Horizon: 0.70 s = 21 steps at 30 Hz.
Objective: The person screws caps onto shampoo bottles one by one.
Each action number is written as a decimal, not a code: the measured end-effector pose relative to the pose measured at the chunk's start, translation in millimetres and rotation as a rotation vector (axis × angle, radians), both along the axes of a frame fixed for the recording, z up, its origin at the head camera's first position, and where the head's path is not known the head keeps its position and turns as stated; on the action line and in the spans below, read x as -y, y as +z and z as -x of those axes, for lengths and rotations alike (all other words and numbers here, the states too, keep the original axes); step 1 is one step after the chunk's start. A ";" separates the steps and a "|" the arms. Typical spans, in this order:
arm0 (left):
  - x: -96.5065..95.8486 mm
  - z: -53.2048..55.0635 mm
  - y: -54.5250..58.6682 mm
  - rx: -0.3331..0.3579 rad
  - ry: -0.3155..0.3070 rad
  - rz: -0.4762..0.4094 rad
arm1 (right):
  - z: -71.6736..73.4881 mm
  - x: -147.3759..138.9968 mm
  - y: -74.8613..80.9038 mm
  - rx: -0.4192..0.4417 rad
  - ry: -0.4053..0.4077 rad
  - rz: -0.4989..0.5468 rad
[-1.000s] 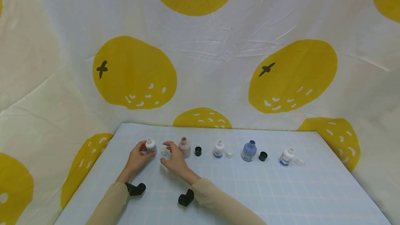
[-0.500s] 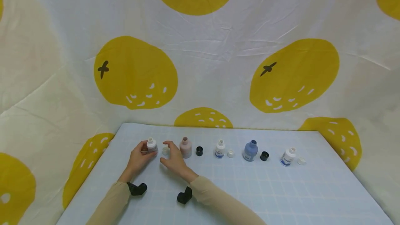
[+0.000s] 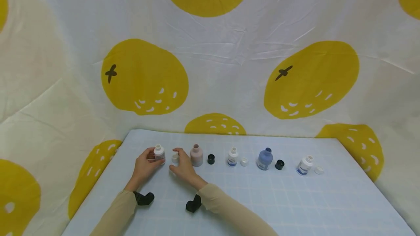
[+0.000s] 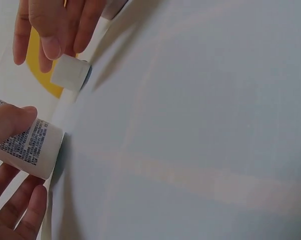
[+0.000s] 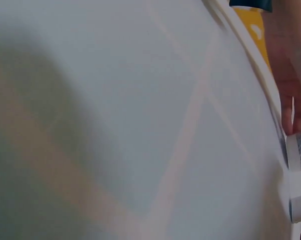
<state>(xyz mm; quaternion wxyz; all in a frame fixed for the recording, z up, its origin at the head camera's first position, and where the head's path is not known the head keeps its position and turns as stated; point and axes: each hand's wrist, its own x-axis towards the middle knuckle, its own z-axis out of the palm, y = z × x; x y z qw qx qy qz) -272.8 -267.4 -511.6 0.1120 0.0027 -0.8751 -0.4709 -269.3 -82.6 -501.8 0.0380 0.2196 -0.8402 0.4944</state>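
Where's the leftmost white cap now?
Head view, left of centre: cap sits between white bottle in left hand and pink bottle, beside right hand.

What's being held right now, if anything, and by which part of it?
The left hand grips the leftmost white bottle around its labelled body; the right hand holds nothing.

1. Here's the table (image 3: 295,207), pale blue, faintly gridded.
2. Far left, first white bottle (image 3: 159,152), first white cap (image 3: 175,158)!
3. Next, pinkish bottle (image 3: 196,157), black cap (image 3: 211,159) beside it.
4. Midway: second white bottle (image 3: 232,157), second white cap (image 3: 244,162).
5. Rightward, blue bottle (image 3: 264,160), another black cap (image 3: 279,165), third white bottle (image 3: 305,165), third white cap (image 3: 319,170).
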 end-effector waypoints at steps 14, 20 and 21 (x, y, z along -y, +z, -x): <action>4.8 -2.0 4.4 0.007 0.019 0.028 | 6.8 5.3 -8.9 0.009 -0.019 0.007; 5.4 -2.6 7.0 -0.001 0.016 0.034 | 7.8 7.8 -9.8 -0.002 -0.033 0.009; 5.5 -2.8 7.7 0.000 0.013 0.037 | 8.1 8.1 -10.2 -0.007 -0.037 0.013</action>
